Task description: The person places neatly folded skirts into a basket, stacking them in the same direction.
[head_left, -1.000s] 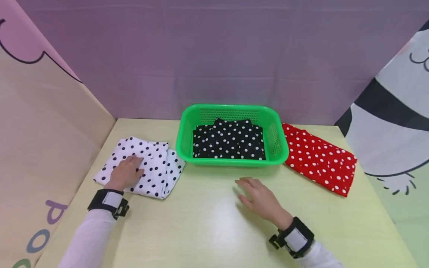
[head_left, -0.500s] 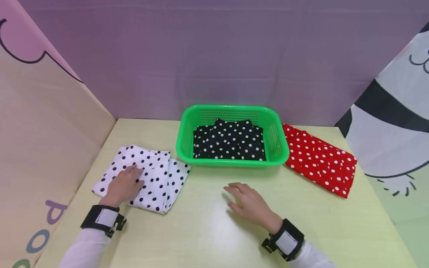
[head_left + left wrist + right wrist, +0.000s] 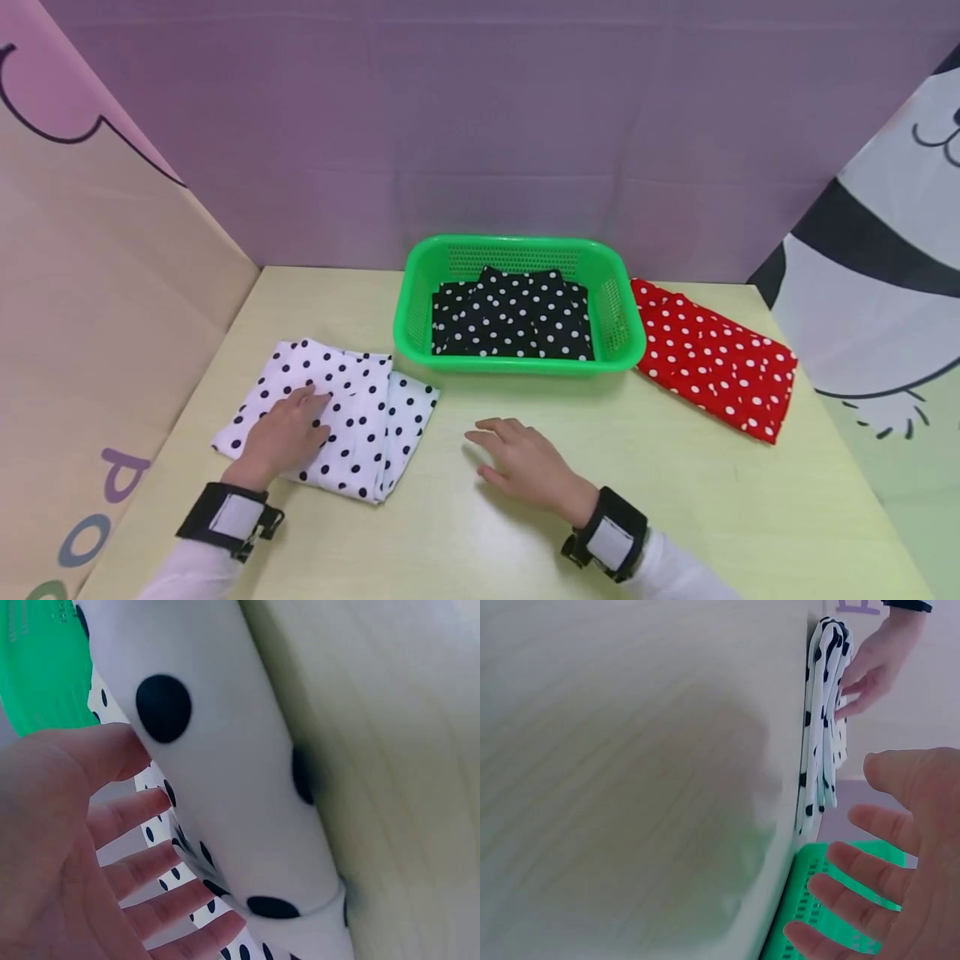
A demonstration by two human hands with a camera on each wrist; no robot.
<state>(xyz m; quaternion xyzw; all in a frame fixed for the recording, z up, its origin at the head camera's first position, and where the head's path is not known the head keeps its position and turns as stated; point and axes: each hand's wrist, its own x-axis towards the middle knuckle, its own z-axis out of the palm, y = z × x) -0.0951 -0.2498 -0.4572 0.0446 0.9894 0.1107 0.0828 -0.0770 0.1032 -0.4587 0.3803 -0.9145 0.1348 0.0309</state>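
Note:
A folded white cloth with black dots (image 3: 352,417) lies on the left of the table. My left hand (image 3: 288,437) rests on top of it with spread fingers; in the left wrist view the fingertips (image 3: 161,799) touch the cloth's upper side. My right hand (image 3: 525,467) hovers over the table to the right of the white cloth, fingers apart, holding nothing. In the right wrist view the white cloth (image 3: 825,712) shows from its edge as several stacked layers, apart from my right hand (image 3: 922,877).
A green plastic basket (image 3: 510,363) stands at the back middle with folded black cloth with white dots (image 3: 517,317) inside. Beside it on the right lies a folded red cloth with white dots (image 3: 716,362). Printed fabric walls enclose the table on the left, back and right.
The white cloth has slid toward the front and slightly right under my left hand. My right hand has moved left and a little nearer the front. Basket, black cloth and red cloth stay put.

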